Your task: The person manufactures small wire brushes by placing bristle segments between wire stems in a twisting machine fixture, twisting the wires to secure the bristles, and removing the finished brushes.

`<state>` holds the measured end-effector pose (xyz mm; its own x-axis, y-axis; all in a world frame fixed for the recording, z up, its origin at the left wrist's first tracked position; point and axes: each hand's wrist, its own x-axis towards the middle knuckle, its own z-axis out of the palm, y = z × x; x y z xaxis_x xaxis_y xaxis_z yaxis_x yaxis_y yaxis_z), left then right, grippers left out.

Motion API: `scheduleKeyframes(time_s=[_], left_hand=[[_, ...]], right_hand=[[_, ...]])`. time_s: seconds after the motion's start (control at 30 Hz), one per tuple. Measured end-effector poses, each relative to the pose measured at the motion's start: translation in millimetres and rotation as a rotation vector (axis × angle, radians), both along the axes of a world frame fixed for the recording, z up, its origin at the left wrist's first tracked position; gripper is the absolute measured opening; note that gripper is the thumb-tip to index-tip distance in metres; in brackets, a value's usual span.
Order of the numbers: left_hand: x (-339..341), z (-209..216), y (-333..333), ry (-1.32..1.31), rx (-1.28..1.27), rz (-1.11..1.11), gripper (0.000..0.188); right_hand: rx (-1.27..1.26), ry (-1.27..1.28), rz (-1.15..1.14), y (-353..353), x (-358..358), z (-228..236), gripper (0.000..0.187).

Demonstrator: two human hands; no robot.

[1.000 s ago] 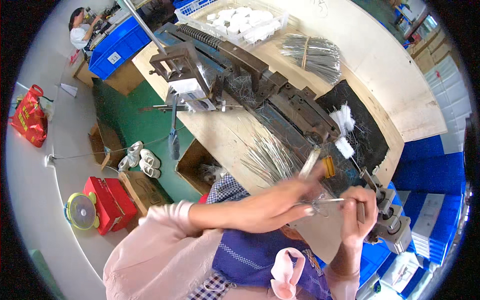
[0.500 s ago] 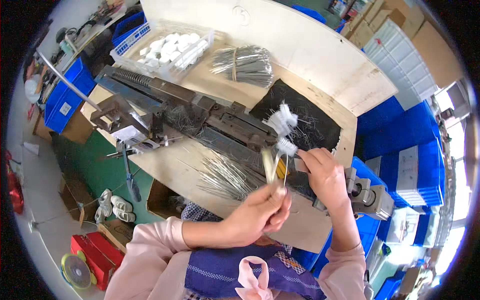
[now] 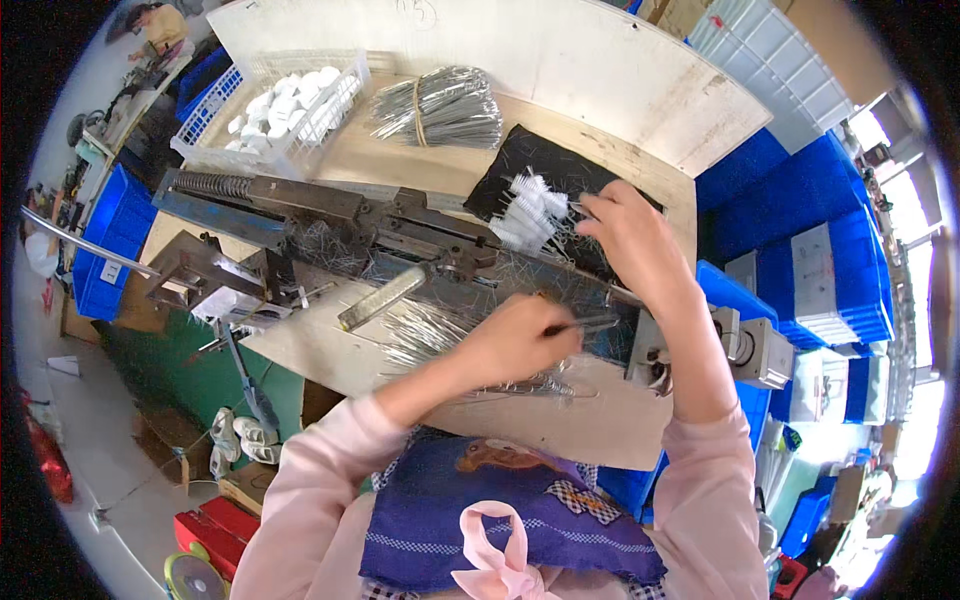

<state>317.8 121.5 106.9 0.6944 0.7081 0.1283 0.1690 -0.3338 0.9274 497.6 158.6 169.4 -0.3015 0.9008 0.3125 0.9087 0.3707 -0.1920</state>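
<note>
White bristle brushes (image 3: 530, 212) lie in a small pile on a black mat (image 3: 500, 165) at the bench's far right. My right hand (image 3: 635, 240) is just right of them, its bent fingers and thumb apart with nothing plainly between them. My left hand (image 3: 520, 338) is curled closed over loose metal wires (image 3: 425, 340) at the near side of the bench machine (image 3: 400, 225). Motion blurs it, and what its fingers hold is hidden. A pale cylindrical handle (image 3: 382, 298) slants out of the machine, left of my left hand.
A clear plastic basket (image 3: 355, 85) of white round pieces stands at the back left, near a banded wire bundle (image 3: 440, 105). A wooden board (image 3: 560, 60) walls the bench's back. Blue bins (image 3: 790, 240) are stacked to the right; a metal block (image 3: 755, 350) juts out beside my right forearm.
My hands have moved apart: the right away to the mat, the left down to the wires. The brush at my right hand is now among the pile. The pale handle has swung left.
</note>
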Motion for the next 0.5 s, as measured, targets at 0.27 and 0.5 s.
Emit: scheduleKeyframes(time_s=[0.27, 0.5], left_hand=[[-13.8, 40.1, 19.2, 0.467, 0.844, 0.201, 0.008], [-56.6, 41.1, -5.0, -0.083, 1.005, 0.754, 0.014]], right_hand=[[0.007, 0.186, 0.364, -40.2, -3.1, -7.9, 0.013], [-0.057, 0.536, 0.327, -15.9, -32.1, -15.2, 0.006]])
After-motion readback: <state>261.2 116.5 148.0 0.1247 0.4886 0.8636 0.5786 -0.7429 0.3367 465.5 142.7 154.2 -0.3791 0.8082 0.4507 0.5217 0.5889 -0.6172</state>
